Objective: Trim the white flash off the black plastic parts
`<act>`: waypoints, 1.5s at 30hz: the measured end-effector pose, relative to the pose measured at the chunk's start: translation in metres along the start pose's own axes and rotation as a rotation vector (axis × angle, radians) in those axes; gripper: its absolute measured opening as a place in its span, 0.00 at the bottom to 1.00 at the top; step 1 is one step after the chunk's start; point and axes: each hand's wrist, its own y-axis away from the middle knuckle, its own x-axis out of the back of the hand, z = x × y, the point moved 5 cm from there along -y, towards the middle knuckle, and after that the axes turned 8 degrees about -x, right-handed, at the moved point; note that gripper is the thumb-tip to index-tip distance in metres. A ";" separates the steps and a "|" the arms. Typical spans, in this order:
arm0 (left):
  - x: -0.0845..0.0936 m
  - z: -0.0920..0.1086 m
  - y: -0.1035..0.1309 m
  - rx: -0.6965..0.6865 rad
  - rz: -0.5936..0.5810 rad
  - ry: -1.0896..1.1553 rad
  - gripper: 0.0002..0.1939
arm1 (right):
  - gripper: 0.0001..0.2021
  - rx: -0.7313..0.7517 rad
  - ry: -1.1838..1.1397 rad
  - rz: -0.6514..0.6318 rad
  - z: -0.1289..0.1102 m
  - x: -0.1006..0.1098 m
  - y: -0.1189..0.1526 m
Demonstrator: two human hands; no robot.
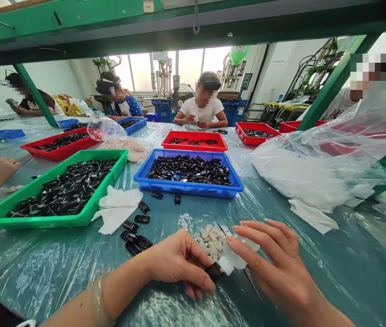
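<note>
Black piece [215, 272], pinched in the grip of the left hand [179, 260], above the bench [359, 259]
Right hand [278, 265] touches a translucent white sheet [236, 258] just beside it; whether that grip closes, I cannot tell. Beyond lie pale pieces [212, 240], then a blue tray [186, 187] of black parts [193, 167].

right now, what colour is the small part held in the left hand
The small part is black; the head view shows it.

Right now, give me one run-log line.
left hand: holds black part; right hand: at translucent film; just beyond: white pieces; ahead: blue tray, black parts; farther left: green tray, likewise
</note>
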 end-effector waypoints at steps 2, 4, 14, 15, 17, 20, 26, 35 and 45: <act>0.000 0.000 0.000 -0.002 -0.005 0.002 0.07 | 0.16 0.025 0.013 -0.013 0.000 0.000 0.002; 0.000 0.000 0.000 -0.002 -0.005 0.001 0.06 | 0.16 0.051 0.028 -0.034 0.000 0.000 0.004; 0.001 -0.005 -0.003 0.009 -0.031 0.008 0.07 | 0.13 0.000 0.004 0.068 -0.005 0.003 0.002; 0.001 -0.005 -0.004 0.010 -0.033 0.010 0.06 | 0.13 -0.009 0.004 0.072 -0.006 0.004 0.001; 0.001 -0.005 -0.004 0.010 -0.036 0.005 0.05 | 0.14 -0.017 0.010 0.064 -0.007 0.003 0.001; 0.000 -0.004 -0.004 0.004 -0.038 -0.010 0.04 | 0.14 -0.020 0.002 0.062 -0.008 0.004 0.001; 0.002 -0.002 -0.003 -0.015 0.004 -0.020 0.05 | 0.14 0.001 -0.005 0.050 -0.005 0.004 0.001; 0.000 -0.004 -0.004 0.001 0.002 0.000 0.06 | 0.13 -0.051 -0.065 0.051 -0.001 0.001 0.000; -0.002 -0.004 -0.004 0.004 -0.014 -0.005 0.06 | 0.14 -0.055 -0.061 0.041 -0.005 0.002 -0.001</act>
